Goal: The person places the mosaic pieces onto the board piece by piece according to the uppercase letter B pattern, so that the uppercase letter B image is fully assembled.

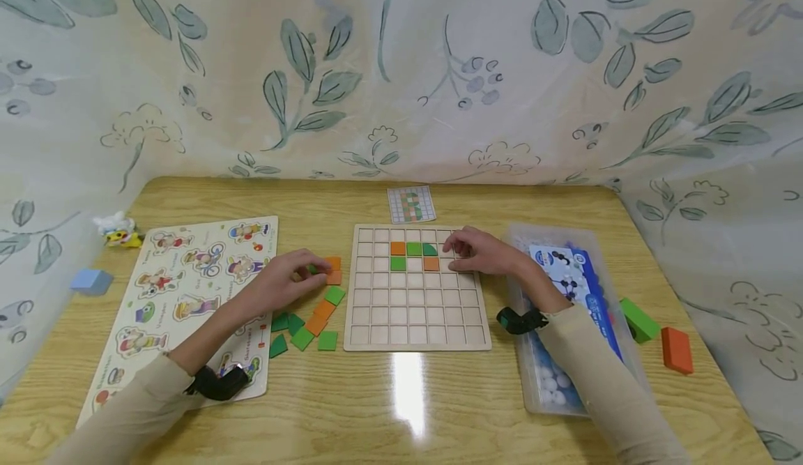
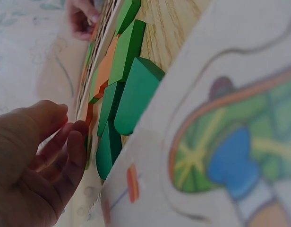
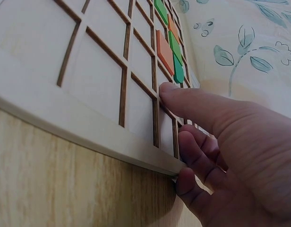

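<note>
A wooden grid board (image 1: 373,317) lies mid-table with a few tiles in its upper cells: an orange tile (image 1: 398,248), green tiles (image 1: 398,263) and a dark green tile with a rounded corner (image 1: 429,249). My left hand (image 1: 290,278) hovers at the loose orange tiles (image 1: 334,278) left of the board, fingers loosely bent; in the left wrist view a gap shows between thumb and fingers. My right hand (image 1: 483,252) rests on the board's upper right, its thumb (image 3: 176,94) touching the grid and nothing between the fingers. Nearer me lie several loose green tiles (image 1: 327,341).
A picture puzzle board (image 1: 141,311) lies under my left forearm. On the right, a clear plastic box (image 1: 533,388) sits beneath my right forearm, with green (image 1: 640,320) and red blocks (image 1: 677,351) beyond. A small pattern card (image 1: 411,205) lies behind the grid board.
</note>
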`<state>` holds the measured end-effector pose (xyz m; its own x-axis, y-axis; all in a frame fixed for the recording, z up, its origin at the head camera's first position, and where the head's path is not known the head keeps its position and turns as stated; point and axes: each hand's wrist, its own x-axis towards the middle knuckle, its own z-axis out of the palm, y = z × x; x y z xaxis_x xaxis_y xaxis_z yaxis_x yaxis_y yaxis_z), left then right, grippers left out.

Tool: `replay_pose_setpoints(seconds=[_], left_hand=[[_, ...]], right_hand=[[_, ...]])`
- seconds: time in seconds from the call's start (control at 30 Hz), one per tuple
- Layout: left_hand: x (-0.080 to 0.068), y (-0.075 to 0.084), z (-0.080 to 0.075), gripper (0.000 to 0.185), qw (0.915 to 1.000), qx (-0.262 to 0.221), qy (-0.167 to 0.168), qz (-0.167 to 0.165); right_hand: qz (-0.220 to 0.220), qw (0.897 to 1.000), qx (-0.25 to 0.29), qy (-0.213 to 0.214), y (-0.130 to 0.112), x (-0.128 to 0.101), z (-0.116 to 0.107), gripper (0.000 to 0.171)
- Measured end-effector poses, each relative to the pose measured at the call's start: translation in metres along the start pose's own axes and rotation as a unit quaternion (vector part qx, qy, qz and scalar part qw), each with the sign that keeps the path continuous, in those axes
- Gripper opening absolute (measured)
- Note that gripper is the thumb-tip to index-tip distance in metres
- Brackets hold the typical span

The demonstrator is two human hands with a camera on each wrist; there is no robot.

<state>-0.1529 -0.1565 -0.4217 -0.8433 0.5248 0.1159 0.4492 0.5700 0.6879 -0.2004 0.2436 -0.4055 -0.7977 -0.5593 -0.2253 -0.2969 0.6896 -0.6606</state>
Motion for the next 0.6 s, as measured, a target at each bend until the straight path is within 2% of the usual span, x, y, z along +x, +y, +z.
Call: replay_pose_setpoints(seconds=[0.23, 0.43, 0.6], left_hand=[[0.0024, -0.0018, 0.0011, 0.020, 1.0000, -0.001, -0.006, -0.007], [0.0036, -0.0026, 0.0012, 0.021, 0.9996, -0.007, 0.011, -0.027], [0.0039, -0.0078, 0.0039, 0.020, 0.9994, -0.011, 0.025, -0.022]], right_hand=[[0.002, 1.000, 0.003, -0.001, -0.0011, 0.0005, -0.0002, 0.026], [0.003, 1.000, -0.001, 0.000, -0.0012, 0.0005, -0.0004, 0.025], [0.000, 1.000, 0.002, -0.001, -0.0018, -0.0001, -0.0006, 0.025]])
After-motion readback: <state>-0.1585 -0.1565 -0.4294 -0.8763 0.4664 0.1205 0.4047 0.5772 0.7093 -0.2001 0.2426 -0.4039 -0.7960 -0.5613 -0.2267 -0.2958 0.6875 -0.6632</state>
